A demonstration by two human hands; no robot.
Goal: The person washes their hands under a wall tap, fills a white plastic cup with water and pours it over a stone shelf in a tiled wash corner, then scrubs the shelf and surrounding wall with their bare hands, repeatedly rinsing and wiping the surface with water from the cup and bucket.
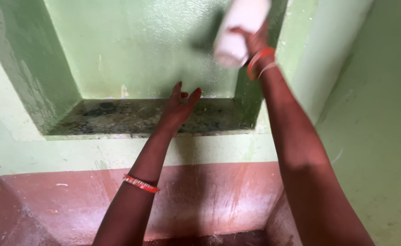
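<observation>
Gripping a smooth white cylindrical bottle (pixel 237 32), right hand (pixel 255 41) above speckled stone ledge (pixel 118 116).

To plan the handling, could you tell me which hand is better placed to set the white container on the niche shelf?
Probably the right hand: it already grips the white container above the niche shelf. The left hand is open and empty at the shelf's front edge.

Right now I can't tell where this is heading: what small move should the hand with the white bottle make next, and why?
Probably tip the white bottle lower toward the left hand. The right hand holds it tilted above the niche shelf, while the left hand waits open and apart from it below.
</observation>
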